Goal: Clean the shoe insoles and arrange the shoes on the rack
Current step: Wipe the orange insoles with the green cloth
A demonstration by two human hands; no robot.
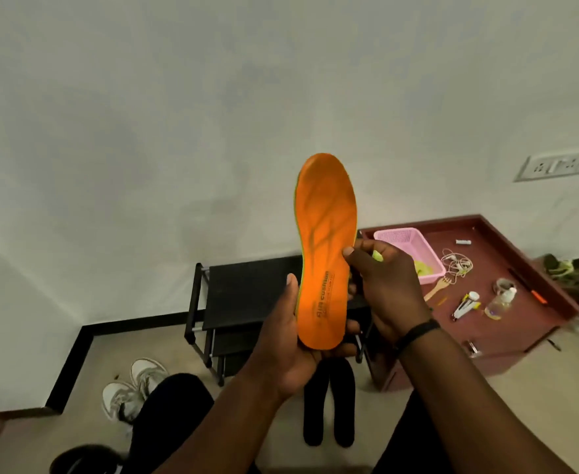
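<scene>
Upright before the pale wall, a long orange foam insole (pixel 325 248) with a thin green edge and dark printed lettering near its heel is held up in both hands. The left hand (pixel 291 340) cups the heel end from below and behind, its thumb lying along the insole's left edge and its fingers curled round the back. The right hand (pixel 383 285), which wears a dark band at the wrist, pinches the insole's right edge at mid-length, thumb on the orange face and the fingers wrapped behind; a small yellow-green thing shows between those fingers, possibly a cloth, though the view is too poor to be sure.

Below and behind the insole stands a black metal-framed shoe rack (pixel 247 292) with dark fabric shelves, set against the wall. On the beige floor in front of the rack lies a pair of black insoles (pixel 329 405) side by side, and to the left a pair of white and grey sneakers (pixel 134 388) beside the person's dark-clad knee. To the right is a low maroon tabletop (pixel 520 323) carrying a pink plastic mesh basket (pixel 404 241), a tangled white cord (pixel 457 263), a wooden fork (pixel 436 289) and a small clear bottle (pixel 496 304).
</scene>
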